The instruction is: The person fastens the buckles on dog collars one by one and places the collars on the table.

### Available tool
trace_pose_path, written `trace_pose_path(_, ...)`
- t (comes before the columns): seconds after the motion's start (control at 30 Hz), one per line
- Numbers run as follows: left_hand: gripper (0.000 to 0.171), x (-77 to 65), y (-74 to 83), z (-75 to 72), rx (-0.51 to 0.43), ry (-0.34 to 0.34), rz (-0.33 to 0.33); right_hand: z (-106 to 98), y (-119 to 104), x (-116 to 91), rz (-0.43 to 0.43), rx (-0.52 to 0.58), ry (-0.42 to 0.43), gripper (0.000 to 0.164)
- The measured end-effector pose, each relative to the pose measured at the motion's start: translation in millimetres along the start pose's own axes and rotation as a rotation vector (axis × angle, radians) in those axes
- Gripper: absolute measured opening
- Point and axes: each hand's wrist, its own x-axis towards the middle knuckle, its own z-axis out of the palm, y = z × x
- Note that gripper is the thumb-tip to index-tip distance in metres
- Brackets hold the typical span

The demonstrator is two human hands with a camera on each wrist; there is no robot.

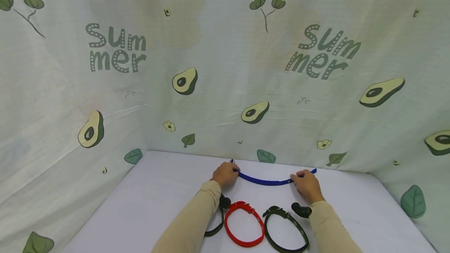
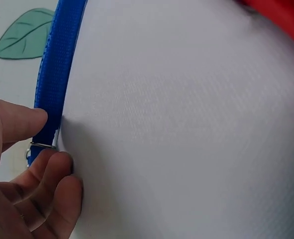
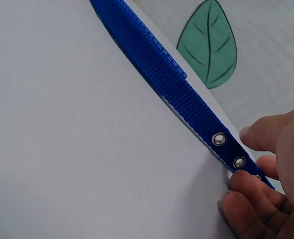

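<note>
A blue webbing collar (image 1: 265, 182), unbuckled, stretches in a shallow curve between both hands near the far edge of the table. My left hand (image 1: 225, 175) pinches its buckle end, with the thumb on one side and curled fingers on the other; the metal buckle (image 2: 42, 145) shows beside the fingertips in the left wrist view. At the opposite end, my right hand (image 1: 308, 186) holds the strap where metal eyelets (image 3: 219, 139) run along it. Its tip sticks out past the right hand in the head view.
Nearer on the white table (image 1: 154, 198) lie a buckled red collar (image 1: 246, 244) and a dark green collar (image 1: 298, 227), both looped. Another dark collar (image 1: 215, 232) is partly hidden by the left forearm. Avocado-print cloth (image 1: 218, 136) rises behind the table.
</note>
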Motion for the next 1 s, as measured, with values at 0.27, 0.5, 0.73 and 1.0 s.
trace_pose_path(0.27,0.014,3.5,-5.8,-0.6,-0.007,0.037,0.023,-2,-3,2,-0.022,-0.01,0.003,0.038)
trace_pose_path(0.5,0.014,6.2,-10.2,-1.1,-0.027,0.03,0.058,-4,-2,2,-0.034,-0.004,0.046,0.031)
trace_pose_path(0.73,0.013,3.0,-9.5,-6.8,-0.066,0.017,0.072,-7,0,-1,-0.019,0.073,0.019,0.028)
trace_pose_path(1.0,0.013,-5.5,-3.2,-11.7,-0.254,-0.025,0.098,-7,5,-13,0.002,0.272,0.033,0.028)
